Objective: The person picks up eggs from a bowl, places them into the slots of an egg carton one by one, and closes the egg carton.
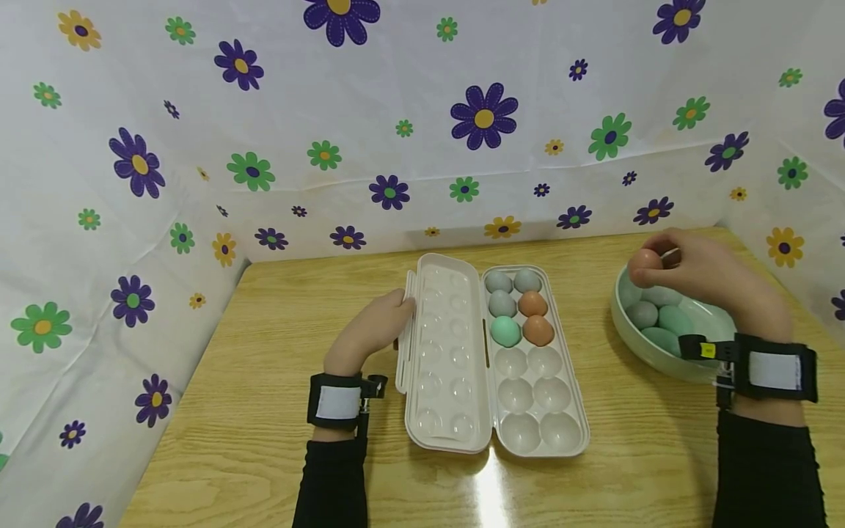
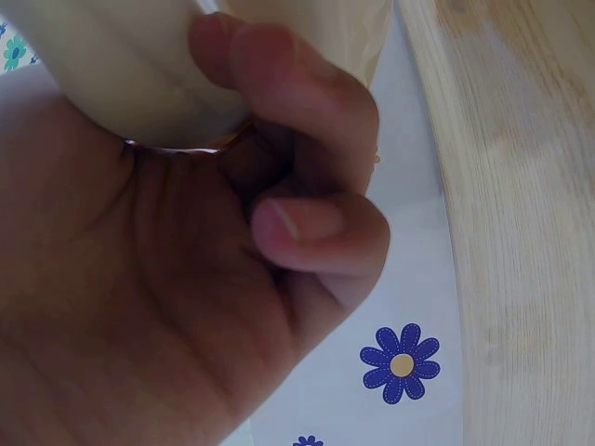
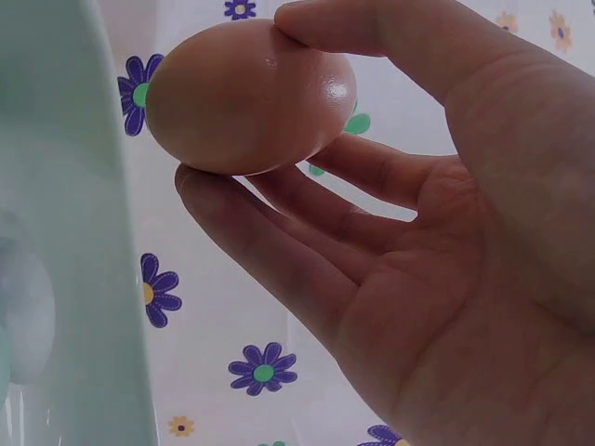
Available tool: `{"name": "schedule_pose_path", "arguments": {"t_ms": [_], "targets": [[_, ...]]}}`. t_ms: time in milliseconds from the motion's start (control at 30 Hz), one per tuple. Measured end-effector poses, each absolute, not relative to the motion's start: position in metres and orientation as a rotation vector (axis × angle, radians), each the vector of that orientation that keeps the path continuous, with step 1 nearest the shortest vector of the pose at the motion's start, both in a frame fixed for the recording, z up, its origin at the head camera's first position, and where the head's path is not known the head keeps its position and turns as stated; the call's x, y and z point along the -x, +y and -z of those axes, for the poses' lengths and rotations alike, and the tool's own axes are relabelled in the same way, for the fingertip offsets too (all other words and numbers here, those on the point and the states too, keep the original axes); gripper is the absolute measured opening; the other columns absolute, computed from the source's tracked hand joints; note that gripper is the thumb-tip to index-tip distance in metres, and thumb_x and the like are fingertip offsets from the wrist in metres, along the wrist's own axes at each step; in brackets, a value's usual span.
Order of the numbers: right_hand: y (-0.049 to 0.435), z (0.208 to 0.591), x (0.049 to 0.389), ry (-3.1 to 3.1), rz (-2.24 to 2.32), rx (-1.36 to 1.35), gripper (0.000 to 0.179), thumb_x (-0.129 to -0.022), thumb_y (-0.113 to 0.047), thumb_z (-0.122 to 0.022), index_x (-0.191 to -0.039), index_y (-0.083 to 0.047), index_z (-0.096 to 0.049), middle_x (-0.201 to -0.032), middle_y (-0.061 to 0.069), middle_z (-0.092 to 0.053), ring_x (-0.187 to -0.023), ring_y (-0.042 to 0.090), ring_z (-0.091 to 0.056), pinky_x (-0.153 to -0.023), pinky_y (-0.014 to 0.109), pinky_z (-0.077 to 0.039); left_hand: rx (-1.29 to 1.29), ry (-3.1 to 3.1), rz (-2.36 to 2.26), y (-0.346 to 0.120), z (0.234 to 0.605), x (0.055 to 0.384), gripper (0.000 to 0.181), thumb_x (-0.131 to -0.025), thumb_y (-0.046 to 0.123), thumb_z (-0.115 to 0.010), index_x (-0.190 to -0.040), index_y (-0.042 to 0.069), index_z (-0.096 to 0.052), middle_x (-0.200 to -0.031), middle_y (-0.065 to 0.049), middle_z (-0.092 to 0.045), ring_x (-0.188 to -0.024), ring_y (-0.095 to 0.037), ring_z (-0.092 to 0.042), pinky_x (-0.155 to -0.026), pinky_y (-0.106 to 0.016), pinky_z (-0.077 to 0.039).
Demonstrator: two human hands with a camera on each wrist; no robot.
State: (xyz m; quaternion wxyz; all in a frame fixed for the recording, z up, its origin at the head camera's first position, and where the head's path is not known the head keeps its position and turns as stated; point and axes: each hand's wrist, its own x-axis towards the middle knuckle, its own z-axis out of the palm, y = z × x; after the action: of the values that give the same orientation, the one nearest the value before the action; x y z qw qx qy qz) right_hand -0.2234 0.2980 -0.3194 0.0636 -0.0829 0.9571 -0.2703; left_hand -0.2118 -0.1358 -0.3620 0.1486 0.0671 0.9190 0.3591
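Note:
My right hand pinches a brown egg between thumb and fingertips, above the left rim of a pale green bowl. Grey and green eggs lie in that bowl. An opened white egg box lies in the middle of the table, its lid folded out to the left. With curled fingers, my left hand grips the lid's left edge. In the box's far half sit three grey eggs, two brown eggs and a green egg; the near cups hold none.
The wooden table stretches out on both sides of the egg box. A white flowered cloth hangs behind the table and along its sides.

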Motion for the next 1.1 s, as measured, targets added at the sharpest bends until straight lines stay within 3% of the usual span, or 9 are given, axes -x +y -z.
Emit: {"name": "schedule_pose_path", "arguments": {"t_ms": [367,567,767,1100], "targets": [[0.284,0.315,0.223,2.879,0.809,0.308,0.069,-0.084,-0.051,-0.067,-0.126,0.002,-0.050,-0.119,0.028,-0.058,-0.107,0.041,-0.055,-0.084,0.059,-0.050,-0.202,2.648,-1.027,-0.136,0.362,0.212,0.040,-0.104,0.029,-0.026,-0.108,0.004,-0.056,-0.081,-0.011,-0.059,-0.062,-0.020,-0.057,-0.058,-0.029,-0.048],[0.276,0.316,0.224,2.891,0.793,0.337,0.071,-0.081,-0.052,-0.069,-0.124,0.002,-0.052,-0.116,0.027,-0.061,-0.103,0.038,-0.058,-0.078,0.053,-0.053,-0.197,2.643,-1.033,-0.135,0.361,0.211,0.040,-0.104,0.029,-0.025,-0.109,0.004,-0.056,-0.080,-0.011,-0.059,-0.060,-0.020,-0.057,-0.062,-0.036,-0.052],[0.269,0.315,0.224,2.865,0.810,0.354,0.066,-0.082,-0.049,-0.069,-0.122,0.001,-0.053,-0.116,0.025,-0.060,-0.103,0.037,-0.058,-0.079,0.052,-0.054,-0.191,2.646,-1.030,-0.135,0.359,0.210,0.041,-0.104,0.029,-0.026,-0.111,0.004,-0.056,-0.080,-0.011,-0.059,-0.060,-0.019,-0.057,-0.060,-0.034,-0.051],[0.258,0.312,0.219,2.864,0.804,0.366,0.057,-0.084,-0.042,-0.069,-0.119,0.001,-0.055,-0.115,0.024,-0.061,-0.102,0.036,-0.059,-0.082,0.055,-0.054,-0.206,2.631,-1.055,-0.135,0.360,0.211,0.040,-0.104,0.029,-0.025,-0.115,0.004,-0.055,-0.083,-0.012,-0.059,-0.062,-0.020,-0.057,-0.067,-0.043,-0.055]]}}
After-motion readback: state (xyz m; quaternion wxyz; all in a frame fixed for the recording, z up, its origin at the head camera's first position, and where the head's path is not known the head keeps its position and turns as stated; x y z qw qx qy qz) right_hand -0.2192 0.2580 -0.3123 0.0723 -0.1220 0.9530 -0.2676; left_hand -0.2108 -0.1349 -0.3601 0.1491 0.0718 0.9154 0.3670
